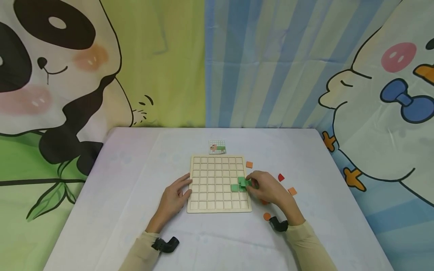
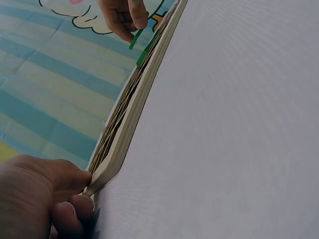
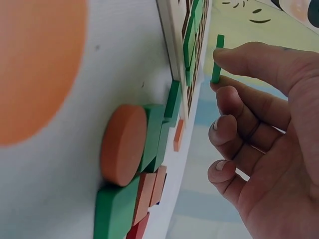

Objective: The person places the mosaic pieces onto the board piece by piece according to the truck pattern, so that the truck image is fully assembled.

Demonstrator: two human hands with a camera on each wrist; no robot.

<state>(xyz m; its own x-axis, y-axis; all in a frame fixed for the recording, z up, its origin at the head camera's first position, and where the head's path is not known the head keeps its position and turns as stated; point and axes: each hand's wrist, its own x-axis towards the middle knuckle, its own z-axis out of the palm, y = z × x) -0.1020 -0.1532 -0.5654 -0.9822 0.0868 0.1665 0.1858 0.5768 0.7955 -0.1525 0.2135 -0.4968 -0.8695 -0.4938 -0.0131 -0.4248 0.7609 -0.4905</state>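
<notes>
Shows green on the tile (image 3: 217, 67), cream grid on the board (image 1: 210, 173), orange on the disc (image 3: 123, 144), red on the wedge (image 1: 281, 177), blue-and-cream stripes on the backdrop (image 1: 257, 75).

Free passage nearside of grid board (image 1: 211, 195), loose pieces (image 1: 292, 191) obstructing right side

Held green pc. (image 3: 217, 70) part-hid by R fingers (image 3: 259, 97) — card (image 1: 217, 147) too sm. to read.

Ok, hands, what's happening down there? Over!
Left hand touching board. Right hand pinching green tile above it. Orange disc off board, seemingly not blocking.
</notes>
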